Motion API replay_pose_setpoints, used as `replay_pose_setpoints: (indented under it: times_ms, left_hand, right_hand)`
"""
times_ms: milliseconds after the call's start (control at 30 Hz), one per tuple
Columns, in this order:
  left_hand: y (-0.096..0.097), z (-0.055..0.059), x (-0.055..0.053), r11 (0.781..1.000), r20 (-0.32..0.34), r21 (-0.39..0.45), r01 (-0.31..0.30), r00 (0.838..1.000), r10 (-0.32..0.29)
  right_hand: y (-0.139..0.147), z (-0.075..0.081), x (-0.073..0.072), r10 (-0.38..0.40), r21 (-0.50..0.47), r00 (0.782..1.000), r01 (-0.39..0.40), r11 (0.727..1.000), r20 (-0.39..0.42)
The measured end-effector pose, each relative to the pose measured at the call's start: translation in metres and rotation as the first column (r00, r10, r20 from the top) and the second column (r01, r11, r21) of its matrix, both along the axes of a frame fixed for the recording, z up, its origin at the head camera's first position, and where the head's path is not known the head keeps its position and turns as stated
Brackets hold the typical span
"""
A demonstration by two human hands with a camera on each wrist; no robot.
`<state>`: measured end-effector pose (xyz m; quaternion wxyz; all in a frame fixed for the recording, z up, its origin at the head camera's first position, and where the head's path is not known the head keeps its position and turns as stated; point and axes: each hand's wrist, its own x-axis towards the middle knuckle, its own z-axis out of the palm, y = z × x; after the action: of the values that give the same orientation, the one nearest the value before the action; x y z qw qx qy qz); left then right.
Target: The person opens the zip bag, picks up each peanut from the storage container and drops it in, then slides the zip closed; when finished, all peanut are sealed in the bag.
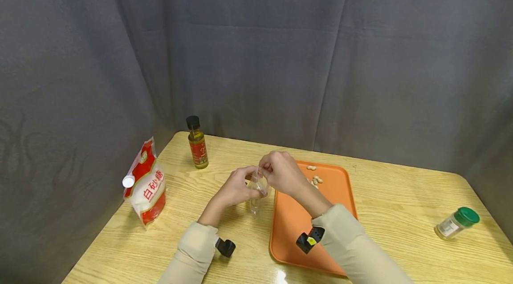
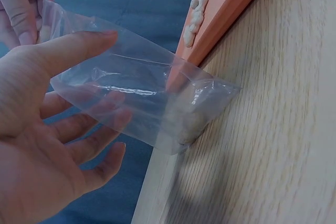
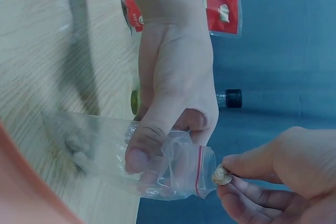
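My left hand (image 1: 235, 187) holds a clear zip bag (image 2: 142, 85), the thumb on one side and the fingers on the other. The bag has a red line near its open mouth, and several peanuts (image 3: 77, 150) lie at its bottom, blurred through the plastic. At the mouth, my right hand (image 1: 283, 173) pinches a peanut (image 3: 221, 176) between thumb and fingers. Both hands are above the table, by the left edge of an orange tray (image 1: 296, 239). More unshelled peanuts (image 1: 315, 180) lie toward the tray's far end, partly hidden by the right hand.
A red-and-white sugar bag (image 1: 149, 188) with a white cap stands at the left table edge. Behind it is an oil bottle (image 1: 198, 144) with a black cap. A green-lidded jar (image 1: 456, 224) lies tilted at the far right. Grey curtains (image 1: 256, 61) enclose the table.
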<state>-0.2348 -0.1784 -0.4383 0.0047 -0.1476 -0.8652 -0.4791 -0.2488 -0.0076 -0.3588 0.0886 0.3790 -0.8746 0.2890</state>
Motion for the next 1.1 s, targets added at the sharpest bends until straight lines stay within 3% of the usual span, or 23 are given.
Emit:
replay_pose_setpoints:
  times_ms: [367, 600, 867, 1100]
  left_hand:
    - [0.002, -0.001, -0.001, 1.0, -0.022, 0.013, 0.016, 1.0, -0.016]
    - [0.002, -0.004, -0.002, 1.0, -0.017, 0.023, 0.012, 1.0, -0.011]
    - [0.001, -0.004, -0.003, 1.0, -0.022, 0.013, 0.011, 1.0, -0.01]
    - [0.003, -0.002, -0.002, 1.0, -0.014, 0.013, 0.022, 1.0, -0.022]
  right_hand:
    - [0.002, -0.001, 0.0, -0.014, 0.003, 0.995, 0.014, 1.0, 0.098]
    - [0.008, -0.001, -0.002, 0.001, -0.013, 0.994, 0.0, 1.0, 0.113]
    - [0.034, -0.003, -0.02, -0.107, 0.004, 0.985, 0.107, 0.994, 0.134]
    - [0.062, -0.031, -0.042, -0.214, 0.059, 0.965, 0.207, 0.976, 0.151]
